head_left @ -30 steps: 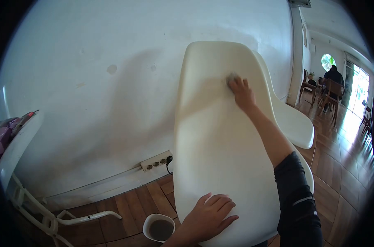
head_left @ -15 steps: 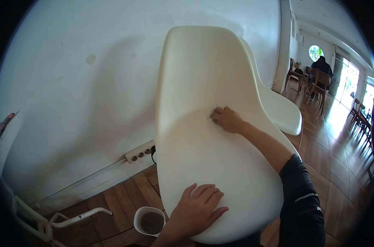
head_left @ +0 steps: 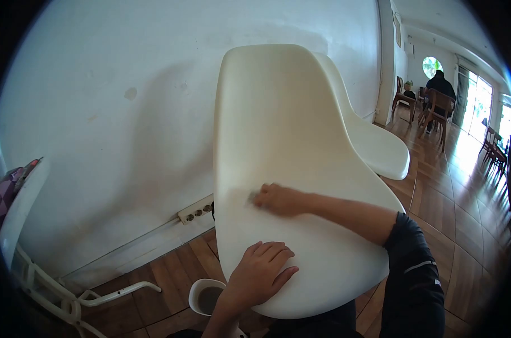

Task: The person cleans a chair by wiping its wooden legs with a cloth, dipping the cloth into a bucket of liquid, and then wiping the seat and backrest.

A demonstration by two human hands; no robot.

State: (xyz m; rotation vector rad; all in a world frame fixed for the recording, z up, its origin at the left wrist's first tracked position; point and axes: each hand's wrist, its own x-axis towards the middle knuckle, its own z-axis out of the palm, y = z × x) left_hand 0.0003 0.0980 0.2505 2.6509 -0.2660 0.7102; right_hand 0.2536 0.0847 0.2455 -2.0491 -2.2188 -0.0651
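My R hand [head_left: 280,200] was closed on a small grey pad [head_left: 252,197] (blurred, prob. a scourer), pressed to the white chair [head_left: 278,112] seat just past my fingertips; L hand [head_left: 261,274] lay flat, fingers spread, at the seat's front edge.

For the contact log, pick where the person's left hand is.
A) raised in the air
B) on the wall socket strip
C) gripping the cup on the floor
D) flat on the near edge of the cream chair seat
D: the left hand lies palm down on the near edge of the cream chair seat; the right hand presses a small grey pad further up.
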